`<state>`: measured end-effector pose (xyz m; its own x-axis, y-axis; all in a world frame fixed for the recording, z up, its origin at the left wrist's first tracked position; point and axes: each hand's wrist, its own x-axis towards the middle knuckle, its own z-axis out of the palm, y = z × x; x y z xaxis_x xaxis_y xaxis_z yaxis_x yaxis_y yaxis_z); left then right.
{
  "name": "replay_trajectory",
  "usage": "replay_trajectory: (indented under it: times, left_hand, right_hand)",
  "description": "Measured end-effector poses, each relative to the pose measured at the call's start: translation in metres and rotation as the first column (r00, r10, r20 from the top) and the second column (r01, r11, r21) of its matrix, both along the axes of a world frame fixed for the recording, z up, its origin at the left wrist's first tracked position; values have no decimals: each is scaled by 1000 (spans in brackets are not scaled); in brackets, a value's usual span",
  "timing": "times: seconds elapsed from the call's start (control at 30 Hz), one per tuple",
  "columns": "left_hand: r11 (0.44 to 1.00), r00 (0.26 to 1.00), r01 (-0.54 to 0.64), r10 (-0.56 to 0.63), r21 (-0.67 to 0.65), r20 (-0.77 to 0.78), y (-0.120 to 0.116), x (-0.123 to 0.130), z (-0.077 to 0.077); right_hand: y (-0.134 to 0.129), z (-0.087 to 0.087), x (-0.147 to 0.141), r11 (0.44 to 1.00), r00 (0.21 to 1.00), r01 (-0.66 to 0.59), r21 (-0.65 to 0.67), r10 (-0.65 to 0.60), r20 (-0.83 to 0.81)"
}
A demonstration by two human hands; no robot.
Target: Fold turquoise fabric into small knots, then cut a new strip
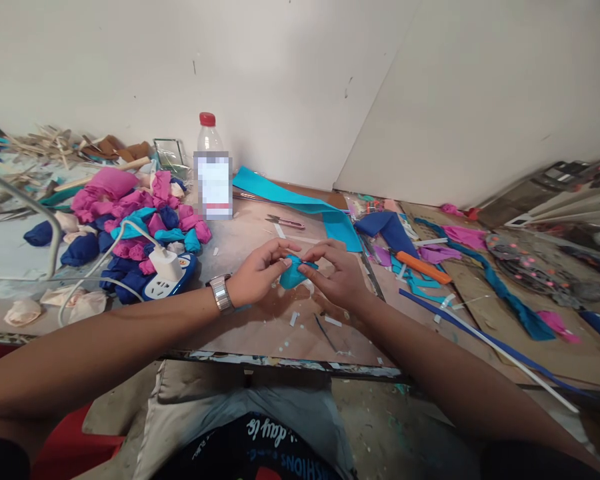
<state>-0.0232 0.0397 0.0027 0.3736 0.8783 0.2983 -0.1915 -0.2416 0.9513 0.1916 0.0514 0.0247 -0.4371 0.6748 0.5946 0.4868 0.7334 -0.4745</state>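
A small turquoise piece of fabric (292, 277), gathered into a pouch shape, is held between both hands above the table. My left hand (258, 272), with a metal watch on its wrist, pinches its left side between thumb and fingers. My right hand (341, 275) pinches the upper right edge, its fingertips close to those of the left. Just beyond the hands lie small pink thread snips (285, 222) and a long turquoise fabric strip (290, 193). White paper scraps (333, 321) lie below the hands.
On the left is a heap of pink, blue and turquoise fabric bundles (125, 200), beside a power strip (167, 280) with a white charger and cable. A red-capped bottle (210, 140) stands at the back. An orange cutter (423, 267) and fabric strips lie right.
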Motion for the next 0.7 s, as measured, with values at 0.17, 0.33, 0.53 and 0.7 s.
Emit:
replay_trajectory:
  times: [0.17,0.33,0.53,0.7]
  left_hand:
    - [996,998,53,-52,68,-19,-2,-1,-1]
    - [968,981,-50,93,244,-170,-7,-1,4]
    - [966,970,-96,145,241,-194,-10,-1,7]
    - [977,978,-64,103,204,-182,-10,-2,6]
  right_hand:
    - [2,-1,0,1000,1000,11,15,-11,4]
    - [3,-2,1,999,1000,14,42,-14,-2]
    - [2,0,-1,998,1000,-13,57,13,-5]
    - [1,1,-2,998,1000,-29,56,29,-1]
